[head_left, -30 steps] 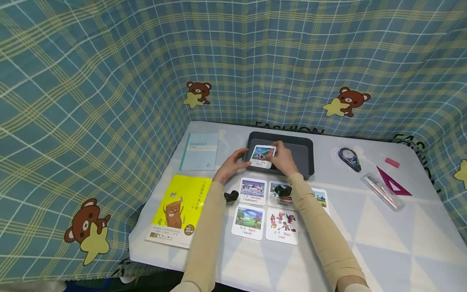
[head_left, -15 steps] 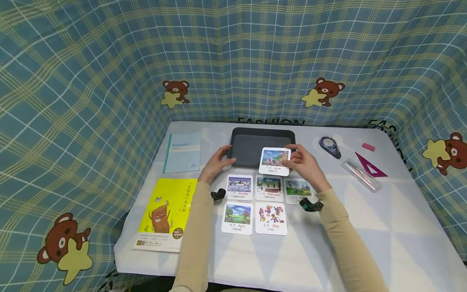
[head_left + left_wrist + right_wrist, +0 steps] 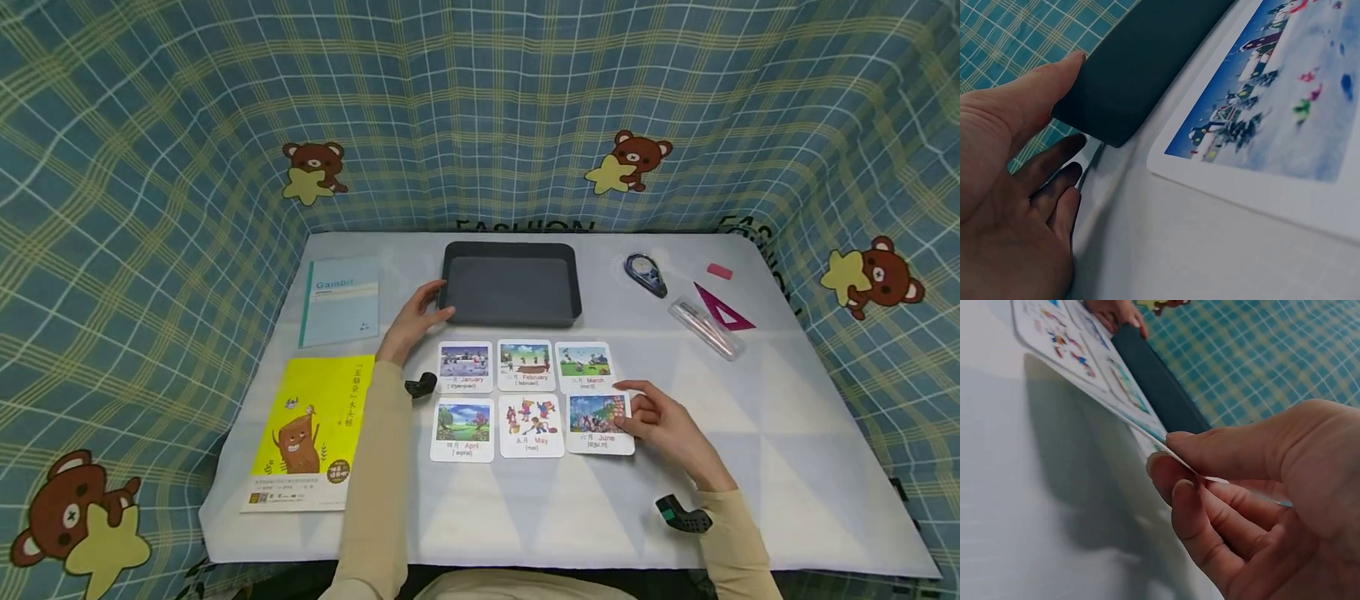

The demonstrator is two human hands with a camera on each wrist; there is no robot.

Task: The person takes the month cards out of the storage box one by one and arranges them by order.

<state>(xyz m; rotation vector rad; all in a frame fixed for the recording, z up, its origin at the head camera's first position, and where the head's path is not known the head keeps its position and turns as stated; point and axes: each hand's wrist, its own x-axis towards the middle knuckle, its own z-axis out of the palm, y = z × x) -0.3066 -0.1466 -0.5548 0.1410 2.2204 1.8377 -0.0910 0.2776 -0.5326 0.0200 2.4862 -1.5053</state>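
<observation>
My right hand (image 3: 671,433) pinches the right edge of the June picture card (image 3: 597,417) between thumb and fingers. In the right wrist view that card slants, with a shadow on the cloth below it. Left of it lie the May card (image 3: 532,427) and the April card (image 3: 462,429). Behind them lie the January card (image 3: 465,367), the February card (image 3: 524,365) and the March card (image 3: 584,367). My left hand (image 3: 411,323) holds the front left corner of a dark grey tray (image 3: 574,287), thumb and fingers on either side of it. The tray has nothing in it.
A pale blue notebook (image 3: 341,300) and a yellow book (image 3: 307,425) lie on the left. On the right are a correction tape (image 3: 645,275), a pink eraser (image 3: 719,271), a magenta set square (image 3: 724,310) and a clear case of pens (image 3: 706,327). Checked cloth (image 3: 502,117) hangs behind the table.
My right hand has brought the June card out of the tray, rightward and toward me, to the right end of the front row. My left hand has stayed at the tray's corner.
</observation>
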